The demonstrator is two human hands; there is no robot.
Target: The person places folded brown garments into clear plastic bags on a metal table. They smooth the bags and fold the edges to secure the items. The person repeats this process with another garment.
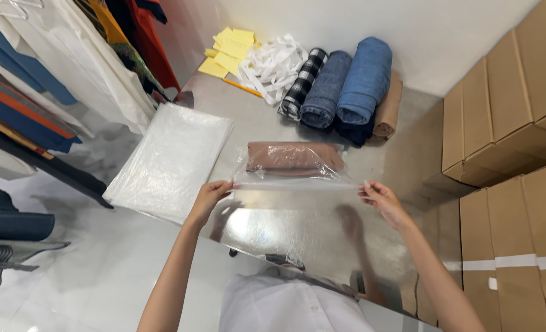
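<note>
A clear plastic bag [297,175] lies on the shiny steel table [297,233] with a rolled brown garment [291,157] inside it. My left hand [210,197] pinches the bag's near left corner. My right hand [380,200] pinches its near right corner. Both hands hold the open edge stretched flat between them, just above the table top.
A stack of clear plastic bags [171,160] lies at the table's left. Rolled garments [346,89], white straps [276,64] and yellow paper slips [230,49] sit at the back. Cardboard boxes [506,123] stand on the right; hanging clothes [51,80] on the left.
</note>
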